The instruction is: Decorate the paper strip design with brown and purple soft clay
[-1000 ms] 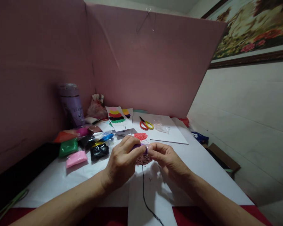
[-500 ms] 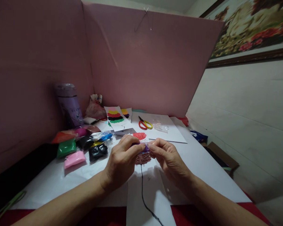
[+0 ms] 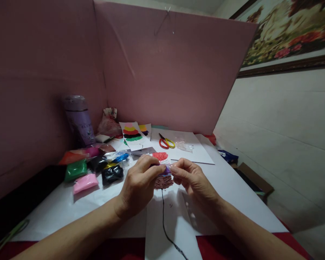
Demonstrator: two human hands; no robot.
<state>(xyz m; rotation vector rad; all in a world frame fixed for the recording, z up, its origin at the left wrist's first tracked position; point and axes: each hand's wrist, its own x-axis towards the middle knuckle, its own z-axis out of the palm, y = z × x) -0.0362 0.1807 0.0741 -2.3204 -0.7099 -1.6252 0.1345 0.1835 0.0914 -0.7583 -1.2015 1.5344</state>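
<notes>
My left hand (image 3: 139, 186) and my right hand (image 3: 193, 180) meet above the white paper, both pinched on a small packet of purple clay (image 3: 166, 169). Just under my fingers lies a sheet of paper (image 3: 173, 216) bearing a brownish textured patch (image 3: 164, 182) with a black line (image 3: 165, 224) running down from it. A red textured patch (image 3: 160, 156) shows just beyond my left fingers.
Left of my hands lie several clay packets: green (image 3: 76, 170), pink (image 3: 85, 182), black (image 3: 112, 174), blue (image 3: 121, 157). A purple bottle (image 3: 78, 119) stands against the pink partition (image 3: 162, 68). Red-and-yellow scissors (image 3: 166, 142) and a striped colour card (image 3: 131, 133) lie further back.
Both hands have lifted slightly and shifted a little away from me with the purple packet still between them. Nothing else on the table has moved.
</notes>
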